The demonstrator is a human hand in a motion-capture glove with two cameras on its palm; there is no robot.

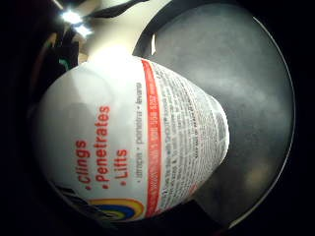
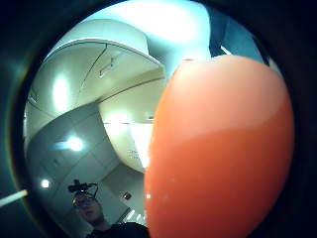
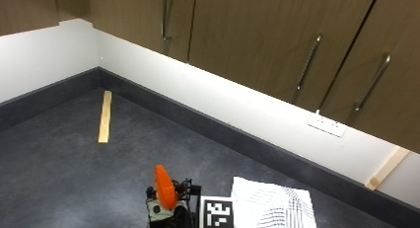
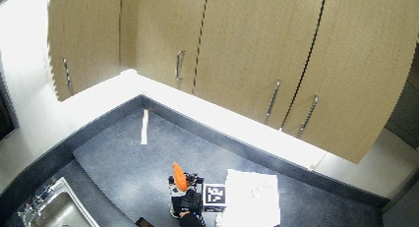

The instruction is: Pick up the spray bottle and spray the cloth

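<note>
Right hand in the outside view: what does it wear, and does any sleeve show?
The right hand wears a black glove with dark straps or fittings on it. Only a small part shows at the picture's lower edge, and no sleeve can be seen.

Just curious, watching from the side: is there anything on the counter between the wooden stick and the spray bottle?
No. In the outside view, only bare dark countertop lies between the wooden stick and the spray bottle.
</note>
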